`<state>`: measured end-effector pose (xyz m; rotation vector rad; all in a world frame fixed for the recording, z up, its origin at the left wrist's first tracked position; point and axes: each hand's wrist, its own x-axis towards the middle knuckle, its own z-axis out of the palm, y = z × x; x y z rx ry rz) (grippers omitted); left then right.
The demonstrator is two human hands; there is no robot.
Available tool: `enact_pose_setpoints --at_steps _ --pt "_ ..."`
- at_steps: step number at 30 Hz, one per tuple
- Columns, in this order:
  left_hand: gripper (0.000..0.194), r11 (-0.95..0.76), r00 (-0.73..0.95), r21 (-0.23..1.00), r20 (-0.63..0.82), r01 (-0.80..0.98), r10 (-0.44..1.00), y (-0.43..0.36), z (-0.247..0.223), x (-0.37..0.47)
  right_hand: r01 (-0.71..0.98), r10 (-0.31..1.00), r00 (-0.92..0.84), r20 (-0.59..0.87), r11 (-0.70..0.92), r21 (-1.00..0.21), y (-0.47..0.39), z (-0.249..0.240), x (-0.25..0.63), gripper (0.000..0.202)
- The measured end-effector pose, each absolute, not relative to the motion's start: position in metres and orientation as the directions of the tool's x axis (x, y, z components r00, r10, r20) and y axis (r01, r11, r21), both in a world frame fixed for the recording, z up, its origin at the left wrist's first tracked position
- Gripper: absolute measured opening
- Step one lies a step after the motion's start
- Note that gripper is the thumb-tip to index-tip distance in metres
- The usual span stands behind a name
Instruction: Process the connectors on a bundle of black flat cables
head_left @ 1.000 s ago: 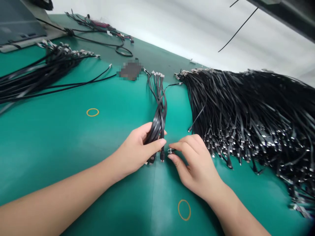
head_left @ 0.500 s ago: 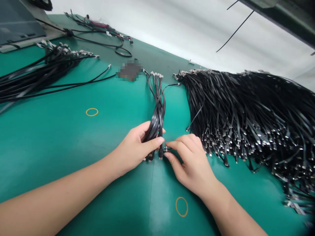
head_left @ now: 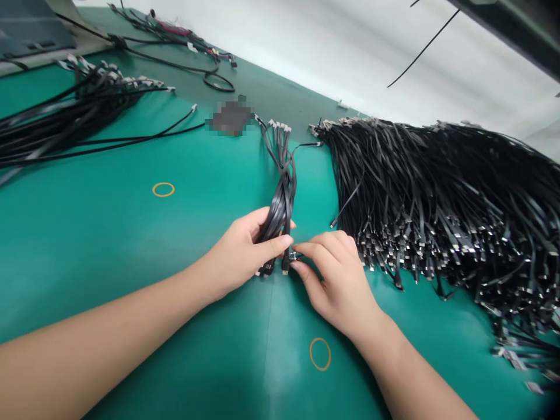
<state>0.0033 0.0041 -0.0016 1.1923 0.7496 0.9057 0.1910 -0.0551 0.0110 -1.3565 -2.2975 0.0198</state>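
Observation:
My left hand [head_left: 245, 251] is closed round a bundle of flat black cables [head_left: 280, 198], its thumb across the front. White plugs [head_left: 280, 126] fan out at the bundle's far end, and dark plugs with metal tips [head_left: 286, 267] poke out below the thumb. Just right of these near ends, my right hand [head_left: 336, 280] pinches a small silvery piece [head_left: 294, 256] between thumb and forefinger. The fingers partly cover it, so I cannot tell its kind. One cable with a small plug [head_left: 318, 144] bends away from the bundle to the right.
A big heap of similar black cables [head_left: 420, 181] covers the right side of the green mat [head_left: 196, 350]. More black cables [head_left: 83, 111] lie at the left. Behind them are a thick black cord [head_left: 175, 67] and a grey device [head_left: 32, 26]. A blurred-out patch [head_left: 231, 116] sits beyond the bundle.
The mat and everything on it sit slightly higher in the picture, the hands included. Both hands keep the same grip, with the silvery piece still by the cable ends.

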Motion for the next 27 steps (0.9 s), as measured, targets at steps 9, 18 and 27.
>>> enact_pose_setpoints --at_steps 9,18,27 --pt "0.025 0.086 0.45 0.983 -0.003 -0.163 0.893 0.0034 -0.0015 0.0029 0.839 0.831 -0.413 0.373 0.507 -0.199 -0.056 0.0144 0.19 0.013" --pt "0.025 0.078 0.435 0.982 0.006 -0.174 0.9 0.0028 -0.0025 0.0041 0.862 0.817 -0.426 0.389 0.496 -0.098 -0.0565 0.0182 0.1878 0.014" --pt "0.025 0.1 0.452 0.984 -0.022 -0.149 0.892 0.0018 -0.0012 0.003 0.878 0.832 -0.37 0.413 0.458 -0.136 -0.0544 0.0154 0.1878 0.013"
